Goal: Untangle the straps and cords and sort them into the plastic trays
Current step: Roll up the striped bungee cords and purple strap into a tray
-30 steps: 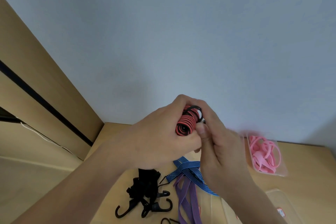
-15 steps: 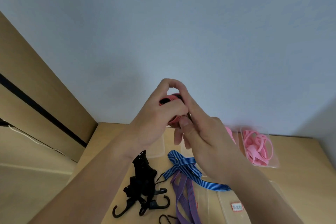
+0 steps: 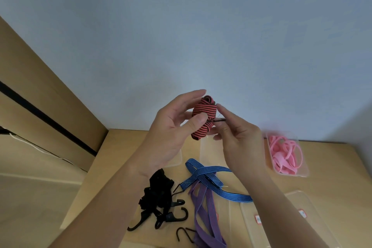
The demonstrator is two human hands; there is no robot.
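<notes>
Red bundle [image 3: 203, 119] is up in the air, up-left of the pink tray [image 3: 302, 173]. Left hand [image 3: 173, 133] cups it, thumb on the front, fingers loosely round the back. Right hand [image 3: 239, 143] pinches the hook [image 3: 220, 120] poking from its side.

Looks light, soft and springy. I'd pull by the stiff hook, not the webbing.

Bundle's far side and any second hook are hidden. Clear trays [image 3: 291, 192] below the pink tray are cut off, labels unreadable.

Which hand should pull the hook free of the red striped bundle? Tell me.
Right. The right hand pinches the dark hook sticking out of the red striped bundle; the left hand grips the bundle and can steady it.
</notes>
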